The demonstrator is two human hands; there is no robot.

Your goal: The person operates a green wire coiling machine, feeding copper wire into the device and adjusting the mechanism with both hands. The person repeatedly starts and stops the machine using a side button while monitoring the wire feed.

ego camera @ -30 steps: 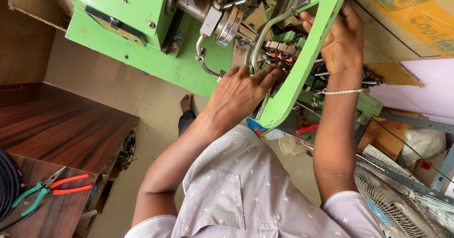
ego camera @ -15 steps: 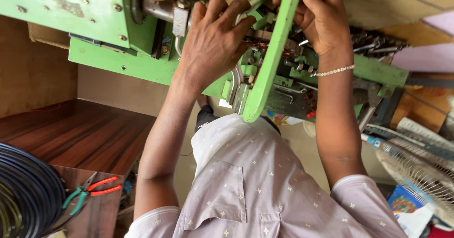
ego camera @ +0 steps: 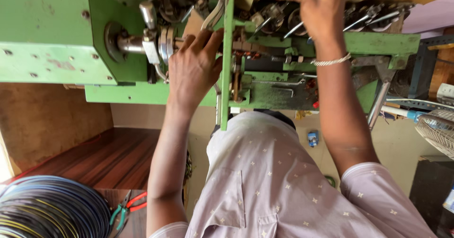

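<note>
Reaching up, left hand (ego camera: 194,70) fingers spread on green machine (ego camera: 118,93); right hand (ego camera: 314,6) fingers' grip unclear.

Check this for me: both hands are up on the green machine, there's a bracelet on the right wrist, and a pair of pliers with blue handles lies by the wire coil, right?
Not quite. In the head view the pliers beside the wire coil have red and green handles, not blue. The rest holds: left hand and right hand are on the green machine, with the bracelet on the right wrist.
</note>
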